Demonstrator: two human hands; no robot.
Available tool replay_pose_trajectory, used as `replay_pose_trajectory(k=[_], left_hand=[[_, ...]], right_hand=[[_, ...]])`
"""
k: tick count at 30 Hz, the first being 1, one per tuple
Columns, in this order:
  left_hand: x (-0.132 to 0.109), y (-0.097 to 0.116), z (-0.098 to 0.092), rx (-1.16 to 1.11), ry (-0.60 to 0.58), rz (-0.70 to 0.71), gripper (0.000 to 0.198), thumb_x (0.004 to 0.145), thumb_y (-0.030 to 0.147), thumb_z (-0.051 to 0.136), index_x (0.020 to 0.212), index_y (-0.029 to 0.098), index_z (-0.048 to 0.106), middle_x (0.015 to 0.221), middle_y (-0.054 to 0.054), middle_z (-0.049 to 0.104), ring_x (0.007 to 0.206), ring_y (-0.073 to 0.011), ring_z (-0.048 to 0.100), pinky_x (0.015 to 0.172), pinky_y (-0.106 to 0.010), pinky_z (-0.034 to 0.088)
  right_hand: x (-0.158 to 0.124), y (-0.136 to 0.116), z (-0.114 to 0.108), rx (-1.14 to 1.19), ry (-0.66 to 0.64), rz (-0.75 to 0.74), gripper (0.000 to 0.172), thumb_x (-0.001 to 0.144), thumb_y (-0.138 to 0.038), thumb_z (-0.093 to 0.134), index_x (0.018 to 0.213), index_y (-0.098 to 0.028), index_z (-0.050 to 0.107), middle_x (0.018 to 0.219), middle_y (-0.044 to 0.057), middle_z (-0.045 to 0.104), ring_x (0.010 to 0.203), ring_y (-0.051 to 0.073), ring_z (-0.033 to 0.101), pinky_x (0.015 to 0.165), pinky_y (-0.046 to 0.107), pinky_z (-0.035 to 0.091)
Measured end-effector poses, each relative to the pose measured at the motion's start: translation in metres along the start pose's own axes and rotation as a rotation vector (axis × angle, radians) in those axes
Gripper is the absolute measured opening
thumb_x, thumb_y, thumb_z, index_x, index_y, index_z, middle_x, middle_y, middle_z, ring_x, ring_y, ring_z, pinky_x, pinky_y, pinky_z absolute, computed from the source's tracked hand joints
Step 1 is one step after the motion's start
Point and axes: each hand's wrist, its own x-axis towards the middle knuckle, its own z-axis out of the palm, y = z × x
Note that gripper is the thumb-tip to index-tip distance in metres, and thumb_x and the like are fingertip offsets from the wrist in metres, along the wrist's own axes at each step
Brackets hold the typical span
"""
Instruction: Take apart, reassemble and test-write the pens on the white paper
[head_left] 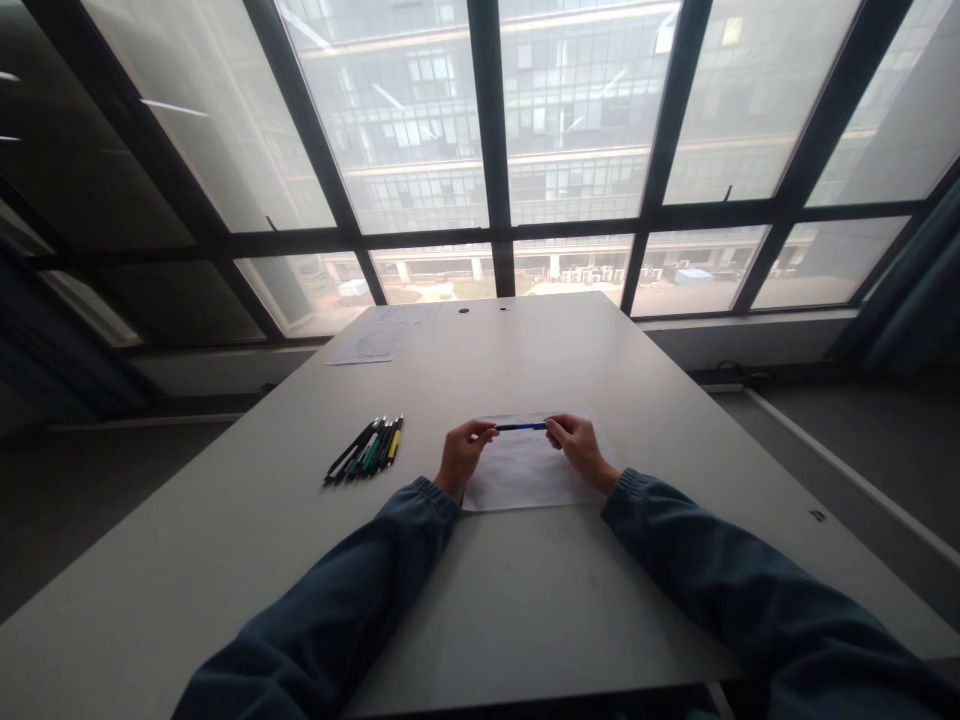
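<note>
A slim pen (521,427), black toward the left and blue toward the right, lies level between my two hands. My left hand (463,452) pinches its black end, and my right hand (577,445) pinches its blue end. Beneath them a white sheet of paper (532,480) rests on the table; any marks on it are too faint to read. To the left of my left hand lies a loose bunch of pens (365,452), mostly black, with green and yellow parts among them.
The white table (285,560) reaches away to large windows (577,120). Printed sheets (375,335) lie at its far left. A small dark disc (463,310) sits near the far edge, and a small dark mark (817,516) shows at the right.
</note>
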Motion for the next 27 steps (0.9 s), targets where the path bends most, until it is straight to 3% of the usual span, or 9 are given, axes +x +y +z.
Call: replay_pose_trajectory(k=[7,18,27], left_hand=[[-0.001,0.002,0.000,-0.008,-0.020,-0.001,0.032,0.083,0.046,0.067,0.088,0.014,0.071,0.074,-0.007,0.073,0.067,-0.0179,0.068,0.056,-0.025,0.050],[-0.004,0.006,-0.003,0.309,-0.086,0.184,0.029,0.092,0.041,0.054,0.082,0.018,0.067,0.069,-0.001,0.064,0.063,-0.0143,0.056,0.063,-0.024,0.044],[-0.004,0.010,-0.004,0.294,-0.133,0.192,0.032,0.094,0.037,0.049,0.074,0.017,0.063,0.065,0.000,0.057,0.061,-0.0134,0.049,0.059,-0.024,0.040]], right_hand=[[-0.001,-0.003,-0.001,0.008,-0.027,0.033,0.040,0.077,-0.053,0.069,0.077,-0.013,0.070,0.058,0.002,0.062,0.046,0.010,0.049,0.042,0.023,0.037],[-0.003,-0.009,-0.001,0.010,-0.019,0.047,0.041,0.076,-0.055,0.068,0.072,-0.015,0.068,0.059,0.003,0.063,0.047,0.012,0.051,0.044,0.024,0.039],[-0.002,-0.007,-0.001,-0.007,-0.045,0.034,0.042,0.074,-0.056,0.069,0.068,-0.014,0.066,0.053,0.000,0.054,0.045,0.009,0.041,0.041,0.023,0.029]])
